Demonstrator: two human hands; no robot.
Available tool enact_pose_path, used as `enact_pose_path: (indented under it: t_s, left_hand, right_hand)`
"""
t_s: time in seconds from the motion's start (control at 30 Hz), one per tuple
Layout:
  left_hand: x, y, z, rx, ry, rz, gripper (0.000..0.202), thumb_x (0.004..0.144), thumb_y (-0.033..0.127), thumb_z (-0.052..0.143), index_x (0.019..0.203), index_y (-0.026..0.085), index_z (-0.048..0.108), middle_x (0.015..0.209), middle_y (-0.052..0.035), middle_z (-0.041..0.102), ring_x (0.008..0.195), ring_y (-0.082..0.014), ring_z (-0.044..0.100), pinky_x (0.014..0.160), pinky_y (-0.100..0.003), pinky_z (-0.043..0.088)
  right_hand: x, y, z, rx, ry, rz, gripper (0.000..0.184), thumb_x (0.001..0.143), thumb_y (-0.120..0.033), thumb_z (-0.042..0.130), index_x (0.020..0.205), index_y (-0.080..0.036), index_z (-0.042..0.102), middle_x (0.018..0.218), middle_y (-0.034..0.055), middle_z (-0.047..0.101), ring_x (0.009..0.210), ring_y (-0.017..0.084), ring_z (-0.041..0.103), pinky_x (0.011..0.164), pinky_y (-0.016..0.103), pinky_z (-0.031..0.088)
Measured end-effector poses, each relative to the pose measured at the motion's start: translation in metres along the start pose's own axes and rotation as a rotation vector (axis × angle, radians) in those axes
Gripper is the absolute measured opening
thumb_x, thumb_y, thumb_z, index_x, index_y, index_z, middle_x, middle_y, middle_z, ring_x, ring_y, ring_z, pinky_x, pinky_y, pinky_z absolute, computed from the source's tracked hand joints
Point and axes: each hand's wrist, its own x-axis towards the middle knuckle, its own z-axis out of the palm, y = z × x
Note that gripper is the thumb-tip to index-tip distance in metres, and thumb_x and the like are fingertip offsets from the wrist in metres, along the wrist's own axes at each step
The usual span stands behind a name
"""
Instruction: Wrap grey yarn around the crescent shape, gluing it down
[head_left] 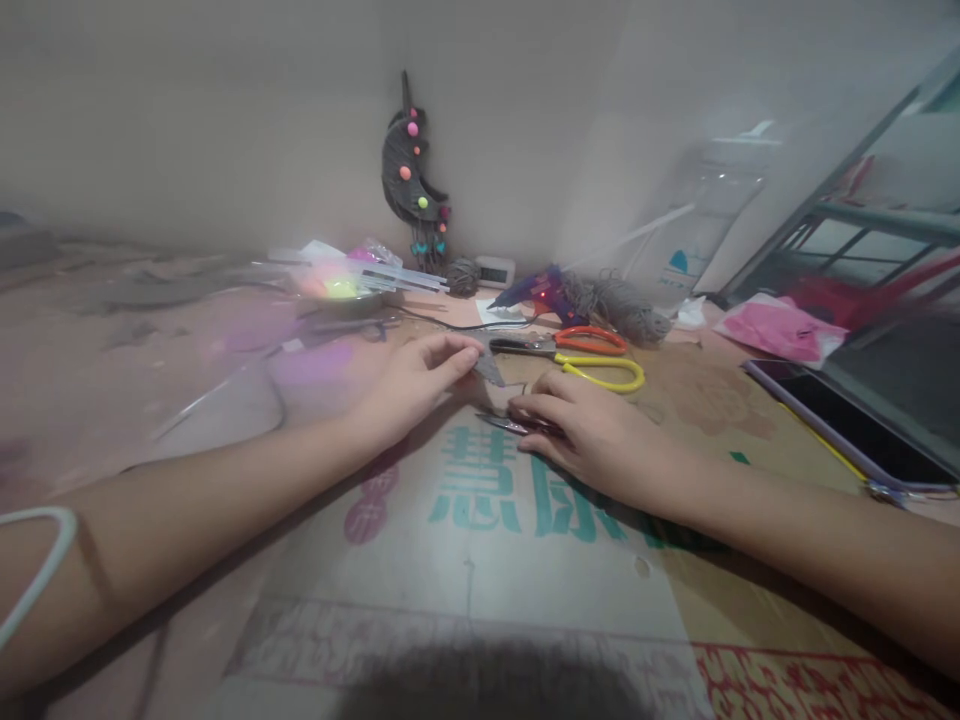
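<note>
My left hand (pixel 427 380) pinches a small grey pointed piece (pixel 490 368) between thumb and fingertips, above the printed cardboard. A short dark strand stretches from that piece toward my right hand (pixel 577 415). My right fingers are curled over small metal scissors (pixel 504 424); their blades point left and their handles are hidden under my palm. Just beyond both hands lie larger scissors (pixel 600 360) with one orange and one yellow handle loop, blades to the left.
Behind are a glue gun (pixel 540 292) with a red light, grey yarn (pixel 626 305) and clear sticks (pixel 405 276). A grey moon ornament (pixel 405 175) with coloured balls is against the wall. At right are a phone (pixel 847 420), pink packet (pixel 784 325) and clear bottle (pixel 705 215).
</note>
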Motion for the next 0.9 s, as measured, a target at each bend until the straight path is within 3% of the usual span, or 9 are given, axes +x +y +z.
enact_pose_path:
  t_s: [0.17, 0.3, 0.4, 0.6, 0.77, 0.9]
  left_hand:
    - [0.000, -0.001, 0.000, 0.021, -0.037, -0.003, 0.029, 0.084, 0.042, 0.066, 0.101, 0.019, 0.069, 0.089, -0.0027, 0.069, 0.074, -0.0131, 0.059, 0.067, -0.024, 0.045]
    - [0.000, -0.004, -0.001, 0.014, -0.053, 0.003, 0.030, 0.084, 0.043, 0.066, 0.102, 0.019, 0.069, 0.092, -0.0035, 0.069, 0.076, -0.0134, 0.059, 0.068, -0.024, 0.046]
    - [0.001, -0.005, -0.001, 0.016, -0.071, -0.002, 0.032, 0.083, 0.044, 0.067, 0.103, 0.019, 0.069, 0.092, -0.0043, 0.069, 0.077, -0.0143, 0.061, 0.069, -0.025, 0.048]
    - [0.001, -0.005, 0.000, -0.049, -0.105, -0.024, 0.031, 0.080, 0.042, 0.071, 0.099, 0.018, 0.068, 0.085, -0.0025, 0.068, 0.074, -0.0136, 0.061, 0.068, -0.026, 0.048]
    - [0.000, -0.005, -0.001, -0.097, -0.147, -0.058, 0.029, 0.081, 0.041, 0.071, 0.100, 0.019, 0.068, 0.082, -0.0013, 0.067, 0.073, -0.0126, 0.061, 0.068, -0.025, 0.047]
    - [0.000, -0.004, -0.001, -0.083, -0.151, -0.057, 0.030, 0.080, 0.041, 0.072, 0.100, 0.018, 0.068, 0.083, -0.0020, 0.067, 0.074, -0.0137, 0.063, 0.067, -0.026, 0.048]
  right_hand:
    - [-0.004, -0.002, 0.001, -0.037, -0.027, -0.118, 0.027, 0.098, -0.022, 0.044, 0.111, -0.018, 0.067, 0.092, 0.0097, 0.065, 0.087, 0.023, 0.058, 0.077, 0.036, 0.047]
    - [-0.008, -0.006, 0.000, -0.011, -0.035, -0.240, 0.030, 0.099, -0.020, 0.038, 0.109, -0.019, 0.066, 0.091, 0.0082, 0.065, 0.079, 0.020, 0.057, 0.071, 0.033, 0.048]
    - [-0.007, -0.006, -0.008, -0.019, 0.024, -0.299, 0.036, 0.098, -0.017, 0.033, 0.121, -0.019, 0.061, 0.095, 0.0089, 0.066, 0.081, 0.019, 0.058, 0.069, 0.031, 0.048]
    - [-0.001, 0.013, -0.012, -0.151, 0.238, -0.145, 0.043, 0.101, -0.033, 0.034, 0.137, -0.020, 0.053, 0.087, 0.0086, 0.059, 0.076, 0.021, 0.053, 0.067, 0.034, 0.044]
    - [-0.001, 0.021, -0.004, -0.165, 0.182, -0.001, 0.043, 0.102, -0.036, 0.032, 0.135, -0.020, 0.056, 0.092, 0.0089, 0.058, 0.076, 0.020, 0.054, 0.063, 0.030, 0.042]
    - [-0.001, 0.019, 0.000, -0.164, 0.148, 0.016, 0.044, 0.102, -0.040, 0.034, 0.135, -0.020, 0.055, 0.096, 0.0101, 0.059, 0.079, 0.021, 0.056, 0.061, 0.029, 0.043]
